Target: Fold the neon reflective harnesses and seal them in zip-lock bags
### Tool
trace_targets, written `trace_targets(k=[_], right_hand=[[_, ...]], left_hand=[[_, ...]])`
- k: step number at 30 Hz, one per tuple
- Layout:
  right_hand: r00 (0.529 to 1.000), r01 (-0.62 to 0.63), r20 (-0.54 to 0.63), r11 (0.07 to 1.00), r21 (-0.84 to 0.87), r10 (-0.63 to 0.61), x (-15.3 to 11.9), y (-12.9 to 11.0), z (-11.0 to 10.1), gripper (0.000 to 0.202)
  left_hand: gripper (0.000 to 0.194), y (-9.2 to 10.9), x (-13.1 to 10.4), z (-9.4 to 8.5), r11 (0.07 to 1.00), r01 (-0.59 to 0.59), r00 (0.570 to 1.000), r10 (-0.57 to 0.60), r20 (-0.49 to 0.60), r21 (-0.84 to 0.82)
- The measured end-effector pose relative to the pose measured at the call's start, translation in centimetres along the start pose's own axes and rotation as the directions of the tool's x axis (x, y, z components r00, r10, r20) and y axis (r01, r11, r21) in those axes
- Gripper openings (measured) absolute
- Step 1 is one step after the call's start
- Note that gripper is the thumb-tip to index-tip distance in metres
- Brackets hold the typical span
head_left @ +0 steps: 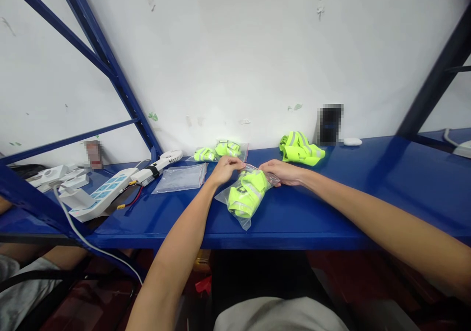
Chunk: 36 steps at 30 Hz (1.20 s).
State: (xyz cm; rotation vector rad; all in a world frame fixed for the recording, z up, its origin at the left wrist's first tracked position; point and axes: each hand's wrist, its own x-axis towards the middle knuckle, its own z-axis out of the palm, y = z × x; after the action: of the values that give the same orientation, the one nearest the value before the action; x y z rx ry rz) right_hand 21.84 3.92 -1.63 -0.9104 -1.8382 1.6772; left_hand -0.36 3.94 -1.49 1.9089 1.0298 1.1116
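Note:
A clear plastic bag (246,223) with a folded neon-yellow reflective vest (248,193) inside lies tilted on the blue table in front of me. My left hand (227,168) pinches the bag's upper edge on the left. At the right end of that edge, my right hand (281,171) grips the plastic with its fingers closed. Grey reflective strips show on the vest through the film. Behind my left hand are bagged yellow vests (224,149). Beyond my right hand a loose, crumpled yellow vest (301,148) rests near the wall.
Flat clear bags (180,178) lie left of my hands, beside a white handheld fan (162,164). A power strip (105,193) with a cable stands further left, near the blue frame post (110,66). A white case (352,141) sits at the back right. Another person's legs (40,267) show lower left.

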Motion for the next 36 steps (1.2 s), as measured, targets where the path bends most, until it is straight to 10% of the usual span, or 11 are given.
trace_targets(k=[14,20,36], right_hand=[[0.999,0.037,-0.020,0.959,-0.282,-0.044,-4.2,-0.2,-0.4,0.025],[0.972,-0.013,-0.226,0.946,-0.323,-0.064,-4.2,0.1,-0.8,0.022],[0.993,0.101,0.094,0.918,-0.385,-0.070,-4.3,-0.3,-1.8,0.031]], left_hand=[[0.022,0.3,-0.3,-1.5,0.992,0.037,0.992,-0.051,-0.111,-0.120],[0.022,-0.7,-0.4,-0.8,0.948,0.251,0.968,-0.240,0.078,-0.197],[0.025,-0.6,-0.2,0.8,0.978,0.054,0.992,-0.076,-0.102,-0.202]])
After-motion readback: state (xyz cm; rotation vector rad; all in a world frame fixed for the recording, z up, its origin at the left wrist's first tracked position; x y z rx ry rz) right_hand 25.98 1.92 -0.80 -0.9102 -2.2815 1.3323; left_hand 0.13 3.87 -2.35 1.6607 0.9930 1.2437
